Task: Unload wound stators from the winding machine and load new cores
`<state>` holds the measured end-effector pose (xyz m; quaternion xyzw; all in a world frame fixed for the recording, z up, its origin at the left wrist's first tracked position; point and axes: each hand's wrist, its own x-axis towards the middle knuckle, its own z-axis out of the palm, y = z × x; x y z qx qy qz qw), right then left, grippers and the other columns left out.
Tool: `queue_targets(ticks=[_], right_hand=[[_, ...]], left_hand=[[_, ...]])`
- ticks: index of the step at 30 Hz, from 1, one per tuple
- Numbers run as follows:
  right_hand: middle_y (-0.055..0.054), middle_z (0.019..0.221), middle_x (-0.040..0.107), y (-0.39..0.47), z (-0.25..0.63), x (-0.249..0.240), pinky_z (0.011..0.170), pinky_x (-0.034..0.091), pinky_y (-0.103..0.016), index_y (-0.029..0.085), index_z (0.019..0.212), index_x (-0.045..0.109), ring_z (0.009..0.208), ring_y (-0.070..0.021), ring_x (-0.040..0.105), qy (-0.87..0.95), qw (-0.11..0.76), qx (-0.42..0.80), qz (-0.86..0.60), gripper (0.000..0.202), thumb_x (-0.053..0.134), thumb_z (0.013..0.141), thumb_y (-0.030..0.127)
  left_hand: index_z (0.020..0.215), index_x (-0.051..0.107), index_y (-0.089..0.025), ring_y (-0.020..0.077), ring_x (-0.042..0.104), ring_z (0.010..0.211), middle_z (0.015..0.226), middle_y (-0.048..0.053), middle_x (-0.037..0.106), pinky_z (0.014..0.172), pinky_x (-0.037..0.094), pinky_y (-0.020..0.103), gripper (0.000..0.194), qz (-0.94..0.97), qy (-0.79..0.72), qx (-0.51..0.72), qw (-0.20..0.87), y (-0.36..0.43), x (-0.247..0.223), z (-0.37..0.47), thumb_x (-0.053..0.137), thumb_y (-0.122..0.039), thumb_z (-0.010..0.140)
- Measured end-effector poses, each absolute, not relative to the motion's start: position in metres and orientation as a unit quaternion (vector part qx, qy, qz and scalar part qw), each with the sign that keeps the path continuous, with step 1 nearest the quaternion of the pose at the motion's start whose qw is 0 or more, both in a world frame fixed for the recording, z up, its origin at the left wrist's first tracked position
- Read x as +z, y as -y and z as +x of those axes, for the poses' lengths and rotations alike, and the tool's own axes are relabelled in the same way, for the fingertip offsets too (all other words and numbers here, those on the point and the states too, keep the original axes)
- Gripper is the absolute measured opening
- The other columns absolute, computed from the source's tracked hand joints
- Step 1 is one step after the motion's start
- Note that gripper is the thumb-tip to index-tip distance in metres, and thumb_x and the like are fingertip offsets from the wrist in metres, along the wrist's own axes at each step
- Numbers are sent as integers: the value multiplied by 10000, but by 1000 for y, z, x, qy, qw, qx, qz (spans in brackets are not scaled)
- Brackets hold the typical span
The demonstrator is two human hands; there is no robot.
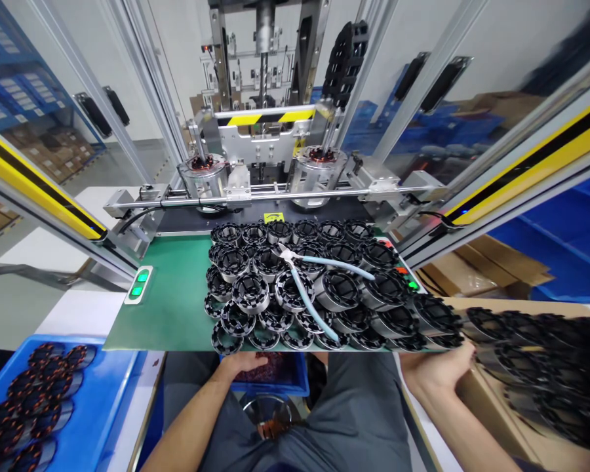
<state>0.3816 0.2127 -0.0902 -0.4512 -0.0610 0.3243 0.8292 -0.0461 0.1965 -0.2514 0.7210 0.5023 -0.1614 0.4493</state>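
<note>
Several black-and-silver stator rings [250, 292] are stacked in rows on the green mat [172, 295]. Pliers with light blue handles [305, 295] lie open on top of them. My left hand [246, 364] is at the mat's front edge, over a blue bin [295, 377] of small dark reddish pieces; its fingers are partly hidden, and what it holds, if anything, does not show. My right hand [442, 367] is beside the mat's right front corner, under the nearest rings, with its fingertips hidden by the edge and rings.
A machine with two metal cylinders [317, 174] stands behind the mat. A blue tray [103, 387] of copper-wound rings lies left. At right, a cardboard box [501, 413] bears more rings. Yellow-black posts [535, 157] flank the station. A metal bowl [270, 410] sits below.
</note>
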Motion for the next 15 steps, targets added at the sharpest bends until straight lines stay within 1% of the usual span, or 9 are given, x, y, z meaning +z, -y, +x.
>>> queue_targets(ticks=[3, 5, 9, 12, 15], right_hand=[[54, 1339, 862, -213, 384, -93, 979, 751, -643, 360, 1151, 777, 1170, -357, 843, 64, 827, 331, -450, 450, 727, 741, 537], [52, 1325, 862, -213, 384, -94, 979, 750, -633, 353, 1149, 777, 1166, -355, 841, 64, 826, 336, -448, 456, 737, 733, 536], [35, 1289, 862, -213, 382, -92, 977, 748, -607, 334, 1124, 771, 1164, -350, 832, 60, 834, 327, -440, 454, 748, 716, 532], [35, 1275, 860, -213, 381, -91, 975, 746, -608, 332, 1105, 761, 1175, -351, 827, 62, 833, 324, -444, 435, 747, 719, 532], [36, 1295, 858, -213, 382, -93, 977, 748, -621, 334, 1105, 764, 1183, -356, 826, 66, 830, 326, -447, 438, 743, 720, 543]], left_hand=[[1826, 561, -231, 428, 423, 1808, 1922, 177, 474, 1512, 271, 738, 766, 715, -508, -166, 451, -197, -250, -46, 684, -630, 1185], [1810, 580, -234, 429, 418, 1809, 1925, 172, 467, 1511, 275, 740, 739, 715, -509, -164, 450, -197, -248, -45, 695, -611, 1185], [1791, 592, -226, 439, 446, 1782, 1906, 178, 482, 1492, 316, 748, 701, 718, -509, -159, 447, -196, -242, -44, 704, -573, 1193], [1779, 600, -225, 428, 483, 1755, 1884, 179, 506, 1478, 357, 729, 681, 722, -506, -155, 446, -196, -239, -43, 712, -554, 1194], [1728, 645, -217, 414, 519, 1727, 1855, 175, 539, 1463, 394, 713, 621, 729, -501, -148, 442, -196, -237, -43, 718, -528, 1196]])
